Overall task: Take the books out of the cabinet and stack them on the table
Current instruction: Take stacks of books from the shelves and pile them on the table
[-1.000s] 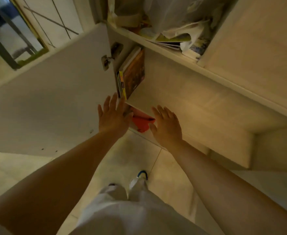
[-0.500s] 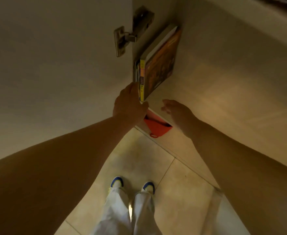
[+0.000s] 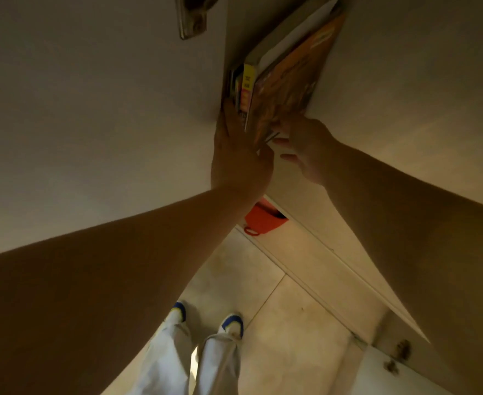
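A few upright books stand pressed against the left wall of the cabinet. The outermost has an orange cover, and a yellow spine shows beside it. My left hand lies along the left side of the books, fingers slid between them and the cabinet wall, thumb curled under their lower edge. My right hand touches the orange cover near its lower corner with loosely bent fingers. The table is not in view.
The open cabinet door fills the left, its metal hinge at the top. A red object sticks out below the shelf. My shoes stand on pale floor tiles. A lower door with hinges is at bottom right.
The view has closed in on the books. My left hand slid up along their left side and my right hand rose from below the shelf to the orange cover.
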